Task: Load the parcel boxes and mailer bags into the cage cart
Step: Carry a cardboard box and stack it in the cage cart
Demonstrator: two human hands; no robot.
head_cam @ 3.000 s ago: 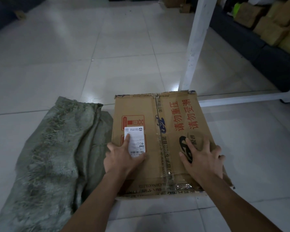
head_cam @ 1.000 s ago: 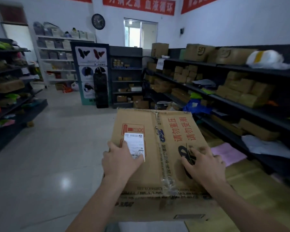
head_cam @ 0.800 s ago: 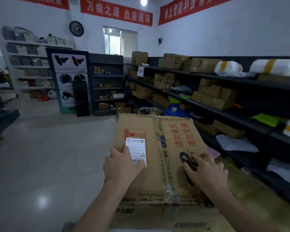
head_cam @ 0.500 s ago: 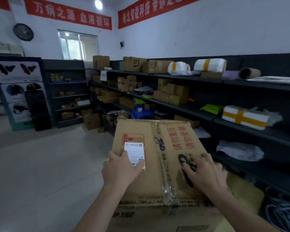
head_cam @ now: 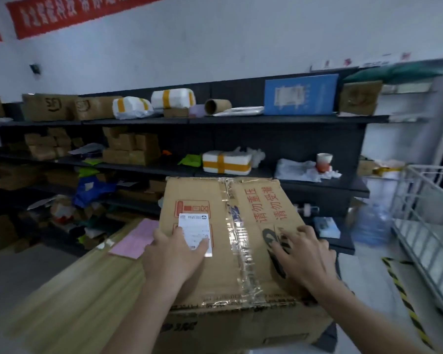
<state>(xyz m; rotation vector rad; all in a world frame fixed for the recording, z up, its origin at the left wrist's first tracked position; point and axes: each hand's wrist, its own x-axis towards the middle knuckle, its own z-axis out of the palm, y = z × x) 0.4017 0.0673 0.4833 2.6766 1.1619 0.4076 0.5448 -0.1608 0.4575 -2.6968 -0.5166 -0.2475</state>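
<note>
The parcel box (head_cam: 230, 246) is seen in the middle of the frame, its long side running up the frame. The left hand (head_cam: 174, 254) and the right hand (head_cam: 304, 259) are laid flat on top, fingers spread. The cage cart (head_cam: 430, 251) is cut off at the right edge, nearer the right hand. What holds the box up is hidden

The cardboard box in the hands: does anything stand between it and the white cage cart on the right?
Nothing visible blocks it. Between the cardboard box and the cage cart lies only floor with a yellow-black tape line. A water jug stands by the shelf end, beside the path rather than in it.
</note>
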